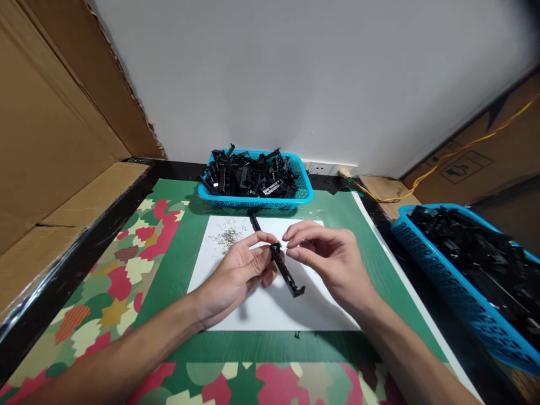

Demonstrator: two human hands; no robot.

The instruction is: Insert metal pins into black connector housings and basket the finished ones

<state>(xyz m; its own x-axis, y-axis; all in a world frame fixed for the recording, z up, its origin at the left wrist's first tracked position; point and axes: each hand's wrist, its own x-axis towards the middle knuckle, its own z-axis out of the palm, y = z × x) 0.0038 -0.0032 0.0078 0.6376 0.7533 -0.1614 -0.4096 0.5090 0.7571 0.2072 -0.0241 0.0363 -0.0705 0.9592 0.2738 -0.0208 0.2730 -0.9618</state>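
My left hand (248,267) holds a long black plastic part (287,273) near its upper end, with the part slanting down to the right over a white sheet (236,309). Close to that upper end, my right hand (324,250) has its thumb and forefinger pinched together; whatever sits between the fingertips is too small to make out. A pile of tiny thin metal pieces (229,239) lies on the sheet to the left. Behind my left fingers, another black part (254,221) rests at the sheet's back edge.
A blue basket (257,202) full of black parts stands at the back. At the right is a second blue basket (442,270) with more black parts. Cardboard (54,112) stands at the left; wires (417,183) run from a wall socket (320,168). Small black bits (297,335) lie in front.
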